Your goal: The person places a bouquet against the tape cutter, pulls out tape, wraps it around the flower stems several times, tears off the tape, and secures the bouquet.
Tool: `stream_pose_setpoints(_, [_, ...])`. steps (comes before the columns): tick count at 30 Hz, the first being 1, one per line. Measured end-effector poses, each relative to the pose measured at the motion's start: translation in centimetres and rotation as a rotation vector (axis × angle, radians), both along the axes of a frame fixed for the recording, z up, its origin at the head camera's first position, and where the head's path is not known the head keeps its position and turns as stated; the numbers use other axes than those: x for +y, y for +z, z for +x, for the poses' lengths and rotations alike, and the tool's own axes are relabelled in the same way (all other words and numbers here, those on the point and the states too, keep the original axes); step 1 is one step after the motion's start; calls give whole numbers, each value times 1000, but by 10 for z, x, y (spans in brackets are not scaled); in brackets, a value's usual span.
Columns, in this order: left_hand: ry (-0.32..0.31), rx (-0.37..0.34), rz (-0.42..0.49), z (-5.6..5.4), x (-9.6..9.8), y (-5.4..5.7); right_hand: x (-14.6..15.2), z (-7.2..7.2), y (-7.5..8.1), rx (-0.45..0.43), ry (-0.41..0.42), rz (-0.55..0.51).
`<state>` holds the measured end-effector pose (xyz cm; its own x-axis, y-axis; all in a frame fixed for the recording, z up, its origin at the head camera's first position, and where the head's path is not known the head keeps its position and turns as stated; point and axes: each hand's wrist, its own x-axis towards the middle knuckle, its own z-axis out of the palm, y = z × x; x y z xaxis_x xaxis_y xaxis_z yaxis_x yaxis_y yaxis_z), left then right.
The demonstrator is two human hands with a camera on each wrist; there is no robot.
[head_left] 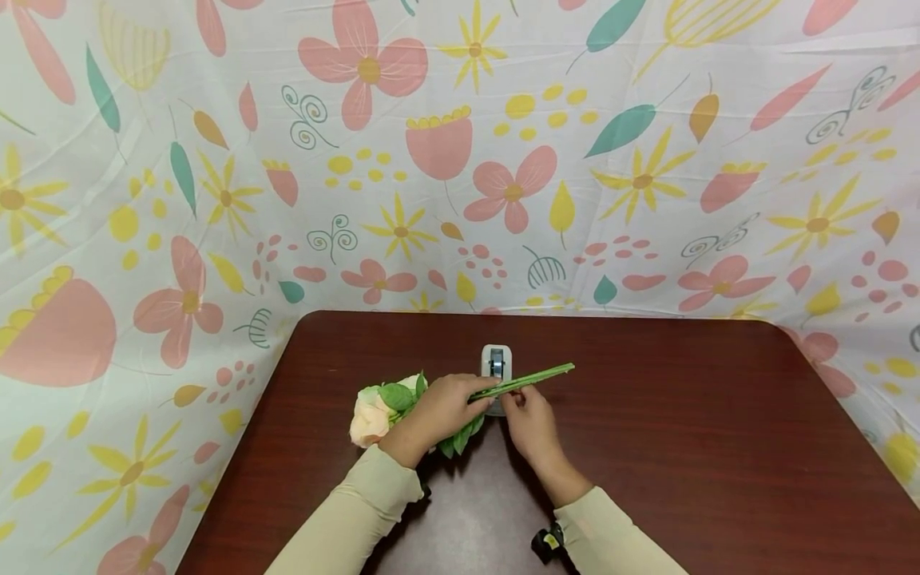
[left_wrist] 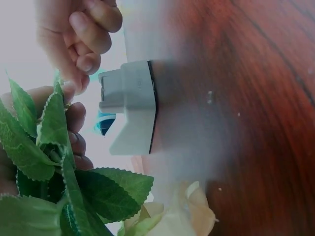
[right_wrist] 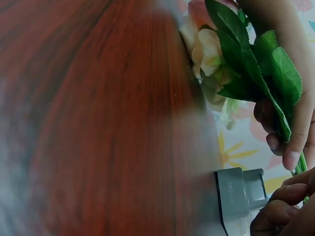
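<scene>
My left hand holds a bunch of artificial flowers around its green stems, which point to the right. Pale peach blooms and green leaves hang on the left side of that hand. At the stems just beyond it, my right hand has curled fingers, with thumb and forefinger pinched together against the stems; whether anything thin lies between them is too small to tell. Directly behind and below the stems stands a light grey tape dispenser, partly hidden by the hands in the head view.
The dark red-brown table extends around the hands to both sides. A floral-print cloth hangs along its back and left edges. Black wrist straps show near the sleeves.
</scene>
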<state>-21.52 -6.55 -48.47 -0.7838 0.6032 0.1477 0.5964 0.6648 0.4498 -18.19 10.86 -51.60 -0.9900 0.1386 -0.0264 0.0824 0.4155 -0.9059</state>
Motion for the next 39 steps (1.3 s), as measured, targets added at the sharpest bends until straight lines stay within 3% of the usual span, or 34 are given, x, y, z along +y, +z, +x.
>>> stream_pose_setpoints(24, [22, -110, 64, -3, -4, 0, -7, -3, -3, 5, -34, -179])
stream_pose_setpoints(30, [17, -128, 67, -5, -3, -3, -5, -4, -4, -11, -20, -161])
stream_pose_setpoints(39, [13, -26, 14, -5, -1, -3, 1, -2, 2, -71, 74, -81])
